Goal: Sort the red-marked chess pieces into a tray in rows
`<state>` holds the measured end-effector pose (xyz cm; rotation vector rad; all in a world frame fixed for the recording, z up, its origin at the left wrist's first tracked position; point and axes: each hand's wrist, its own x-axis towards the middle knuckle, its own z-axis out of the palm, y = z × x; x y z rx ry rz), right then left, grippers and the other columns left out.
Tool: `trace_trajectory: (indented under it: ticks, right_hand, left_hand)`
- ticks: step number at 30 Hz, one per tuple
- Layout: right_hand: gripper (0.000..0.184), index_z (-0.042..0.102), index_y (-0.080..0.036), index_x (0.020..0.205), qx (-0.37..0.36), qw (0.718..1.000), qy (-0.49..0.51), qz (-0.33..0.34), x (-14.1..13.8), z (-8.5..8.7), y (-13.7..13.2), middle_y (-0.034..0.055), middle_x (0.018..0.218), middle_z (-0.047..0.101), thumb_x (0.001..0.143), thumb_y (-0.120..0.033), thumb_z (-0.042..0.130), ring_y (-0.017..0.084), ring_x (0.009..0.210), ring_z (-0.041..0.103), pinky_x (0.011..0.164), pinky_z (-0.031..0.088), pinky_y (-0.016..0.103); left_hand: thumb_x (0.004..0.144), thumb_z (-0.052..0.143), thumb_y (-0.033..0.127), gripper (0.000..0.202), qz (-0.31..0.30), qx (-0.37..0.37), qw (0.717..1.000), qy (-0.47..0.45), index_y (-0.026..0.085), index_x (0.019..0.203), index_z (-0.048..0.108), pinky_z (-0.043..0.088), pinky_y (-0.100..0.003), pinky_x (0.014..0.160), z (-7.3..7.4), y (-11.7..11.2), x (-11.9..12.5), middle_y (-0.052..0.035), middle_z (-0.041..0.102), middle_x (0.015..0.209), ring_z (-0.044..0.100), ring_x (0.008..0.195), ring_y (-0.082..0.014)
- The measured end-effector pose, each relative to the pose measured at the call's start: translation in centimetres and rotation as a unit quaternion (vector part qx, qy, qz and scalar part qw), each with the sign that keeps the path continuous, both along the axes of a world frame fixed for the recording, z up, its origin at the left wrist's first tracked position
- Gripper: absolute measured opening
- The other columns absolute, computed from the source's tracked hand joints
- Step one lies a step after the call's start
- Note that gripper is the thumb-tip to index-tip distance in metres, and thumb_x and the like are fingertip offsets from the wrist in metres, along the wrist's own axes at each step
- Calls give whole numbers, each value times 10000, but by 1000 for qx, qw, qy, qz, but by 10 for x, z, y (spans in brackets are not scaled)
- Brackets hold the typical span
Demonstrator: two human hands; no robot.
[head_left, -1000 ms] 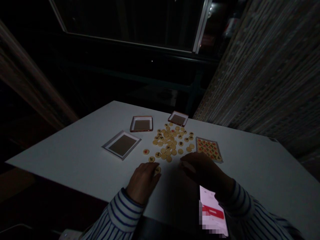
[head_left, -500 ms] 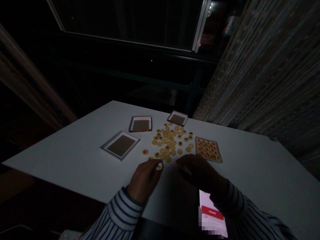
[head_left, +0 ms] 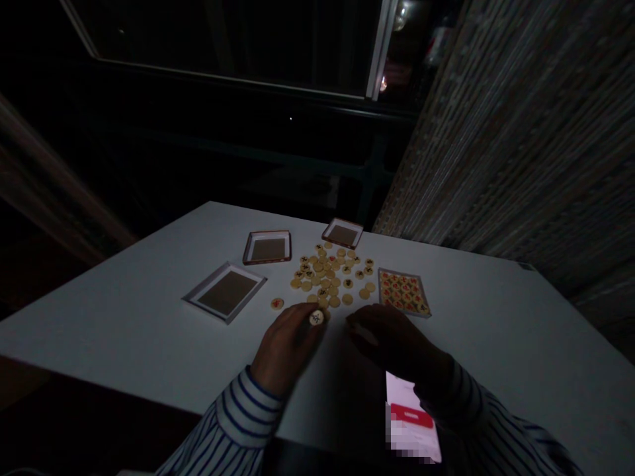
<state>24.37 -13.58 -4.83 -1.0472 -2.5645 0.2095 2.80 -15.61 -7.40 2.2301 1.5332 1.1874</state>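
My left hand (head_left: pixel 285 347) pinches a Chinese chess piece (head_left: pixel 316 318), a pale round disc with a black character facing up, at the near edge of the scattered pieces (head_left: pixel 331 272). Some of those lie face down; others show black or red characters. To its right, my right hand (head_left: pixel 394 337) hovers low with thumb and fingers curled together in dim light; what they hold, if anything, is hidden. Just beyond that hand lies a shallow tray (head_left: pixel 429 315) filled with rows of mostly red-marked pieces. One red-marked piece (head_left: pixel 277 303) sits apart on the left.
Three shallow trays without pieces stand on the white table (head_left: pixel 133 317): a pale-rimmed tray (head_left: pixel 201 308) at left, a brown-rimmed tray (head_left: pixel 245 248) behind it, and another brown-rimmed tray (head_left: pixel 360 238) at the back. A lit phone (head_left: pixel 409 396) lies under my right forearm. Stringed curtains (head_left: pixel 496 132) hang at right.
My left hand has moved slightly forward with the chess piece, whose marked face now shows more fully. The right hand keeps nearly the same pose. The whole view has shifted a little.
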Motion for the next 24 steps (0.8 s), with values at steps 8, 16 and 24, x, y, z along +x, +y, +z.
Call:
trace_trajectory:
  ticks: [8,16,24]
  right_hand:
    - [203,615,-215,985,1,999,49,-5,15,0,-1,54,942,670,858,-288,474,165,851,605,735,467,334]
    - [207,612,-202,988,-2,991,116,-73,42,-7,5,63,888,675,829,-280,505,154,766,625,676,504,308]
    - [184,637,-201,909,18,975,181,-130,58,-15,12,50,850,685,818,-227,480,155,768,630,676,502,303]
  left_hand:
    - [812,512,260,281,-11,22,1000,2,173,1075,556,518,-378,841,5,10,12,-100,655,1031,617,942,-189]
    - [823,505,286,302,-25,6,1000,17,167,1097,548,532,-359,813,11,20,31,-90,661,1033,629,930,-191]
    - [809,525,223,268,-45,14,999,15,179,1072,550,533,-347,809,18,29,51,-74,654,1023,619,942,-183]
